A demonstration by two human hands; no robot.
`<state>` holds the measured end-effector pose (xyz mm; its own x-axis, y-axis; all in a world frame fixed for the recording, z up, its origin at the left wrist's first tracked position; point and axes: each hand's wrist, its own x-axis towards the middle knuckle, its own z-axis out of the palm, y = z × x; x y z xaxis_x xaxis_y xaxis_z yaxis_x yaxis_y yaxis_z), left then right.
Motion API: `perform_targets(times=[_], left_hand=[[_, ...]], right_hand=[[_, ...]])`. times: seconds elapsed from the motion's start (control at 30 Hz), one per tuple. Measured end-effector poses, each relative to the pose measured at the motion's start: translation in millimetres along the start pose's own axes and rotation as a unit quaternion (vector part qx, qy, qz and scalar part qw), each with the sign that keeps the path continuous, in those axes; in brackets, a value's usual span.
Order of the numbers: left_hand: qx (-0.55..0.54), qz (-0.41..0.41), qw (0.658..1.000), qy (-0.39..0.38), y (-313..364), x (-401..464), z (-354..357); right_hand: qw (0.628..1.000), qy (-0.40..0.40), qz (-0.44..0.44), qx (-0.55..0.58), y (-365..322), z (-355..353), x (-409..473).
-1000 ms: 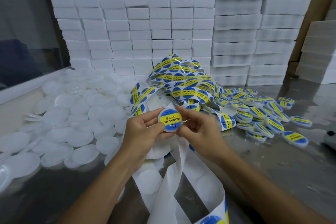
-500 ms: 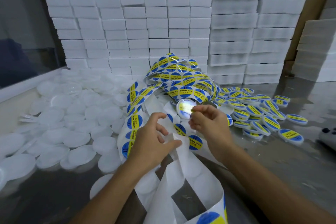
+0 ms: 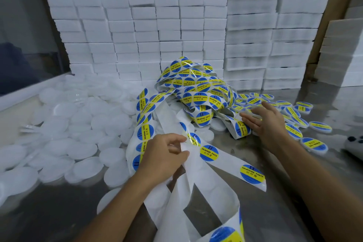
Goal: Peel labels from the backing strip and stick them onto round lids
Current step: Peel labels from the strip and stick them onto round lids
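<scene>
My left hand (image 3: 164,160) pinches the white backing strip (image 3: 222,160) beside 1 blue-and-yellow label (image 3: 209,153); right of the strip, my right hand (image 3: 264,122), fingers straight, rests on labelled lids (image 3: 294,113).

Left hand (image 3: 164,158) low centre, fingers curled, thumb and fingertips pinching the strip (image 3: 196,163). Right hand (image 3: 268,124) reached out to the right, palm down, fingers straight and spread, holding nothing. Both forearms bare, entering from the bottom edge.
</scene>
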<state>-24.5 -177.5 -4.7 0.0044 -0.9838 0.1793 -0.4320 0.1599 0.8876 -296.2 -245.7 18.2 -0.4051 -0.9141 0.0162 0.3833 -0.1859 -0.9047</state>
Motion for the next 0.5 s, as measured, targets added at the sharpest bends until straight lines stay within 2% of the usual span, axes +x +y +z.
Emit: perform_targets(times=[0.1, 0.3, 0.5], left_hand=[[-0.028, 0.012, 0.999, 0.009, 1, 0, 1], [-0.168, 0.036, 0.982, 0.082, 6, 5, -5], [-0.260, 0.020, 0.963, 0.062, 4, 7, -12]], right_hand=[[1.000, 0.009, 0.003, 0.011, -4, 2, 0], [0.994, 0.060, -0.050, -0.081, -3, 4, -8], [0.990, 0.041, -0.047, -0.129, 1, 8, -17]])
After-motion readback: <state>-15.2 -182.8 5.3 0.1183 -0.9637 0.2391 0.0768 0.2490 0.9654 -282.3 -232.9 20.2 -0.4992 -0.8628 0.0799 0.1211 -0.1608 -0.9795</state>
